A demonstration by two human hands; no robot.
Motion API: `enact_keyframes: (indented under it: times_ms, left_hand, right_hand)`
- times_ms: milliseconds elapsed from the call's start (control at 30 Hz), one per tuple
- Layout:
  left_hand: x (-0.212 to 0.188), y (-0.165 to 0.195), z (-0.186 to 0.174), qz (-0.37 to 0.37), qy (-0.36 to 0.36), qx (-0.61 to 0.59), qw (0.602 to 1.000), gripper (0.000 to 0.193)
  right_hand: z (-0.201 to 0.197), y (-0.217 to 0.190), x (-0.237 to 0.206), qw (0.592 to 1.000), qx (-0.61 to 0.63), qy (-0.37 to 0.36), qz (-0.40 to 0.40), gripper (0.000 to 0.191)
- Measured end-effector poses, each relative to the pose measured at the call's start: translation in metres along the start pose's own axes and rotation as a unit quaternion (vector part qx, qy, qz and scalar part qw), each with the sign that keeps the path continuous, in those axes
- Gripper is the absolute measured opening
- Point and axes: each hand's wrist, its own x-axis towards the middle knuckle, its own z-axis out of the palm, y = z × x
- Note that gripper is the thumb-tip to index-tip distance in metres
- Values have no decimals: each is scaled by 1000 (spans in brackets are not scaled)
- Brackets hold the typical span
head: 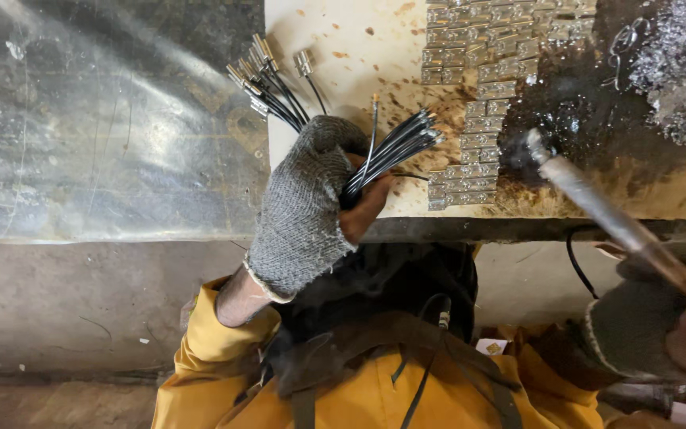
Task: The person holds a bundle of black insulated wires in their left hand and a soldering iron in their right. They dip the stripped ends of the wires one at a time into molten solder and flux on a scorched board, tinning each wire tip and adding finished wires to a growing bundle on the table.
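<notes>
A stained pale bench (335, 48) lies beside a dull metal sheet (105, 127) on the left, with rows of small metal clips (482, 103) on its far right part. The gloved left hand (307, 206) is closed around a bundle of black wires (375, 155) at the bench's near edge. The gloved right hand (653, 326), near right, grips a soldering iron (597, 206), its tip on the bench just right of the clips.

I see both hands in knitted gloves: the left hand (305, 208) wears a grey one with a pale cuff, the right hand (660, 326) a darker one; yellow sleeves, dark straps across my yellow jacket front
</notes>
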Motion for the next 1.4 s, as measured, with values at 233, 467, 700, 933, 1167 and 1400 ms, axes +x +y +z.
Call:
enact_keyframes:
  times_ms: [233,467,700,933,1167,1400]
  left_hand:
    - [-3,0,1,-40,-18,7,999,22]
    - [-4,4,-10,-81,85,-145,982,48]
    - [-2,11,-26,-172,143,-217,950,29]
    - [-5,4,0,-112,59,-183,975,23]
    - [8,9,2,-63,-1,-32,998,32]
    - [8,9,0,-102,-59,-77,990,44]
  right_hand:
    - [-25,62,-14,999,-13,46,19,26]
    - [-59,140,-3,987,-77,137,25,18]
    - [-62,153,50,929,-314,190,-45,13]
    - [-69,155,74,735,-632,216,-118,14]
    - [-83,175,84,605,-720,282,-190,23]
    - [-72,186,14,988,-113,90,51,25]
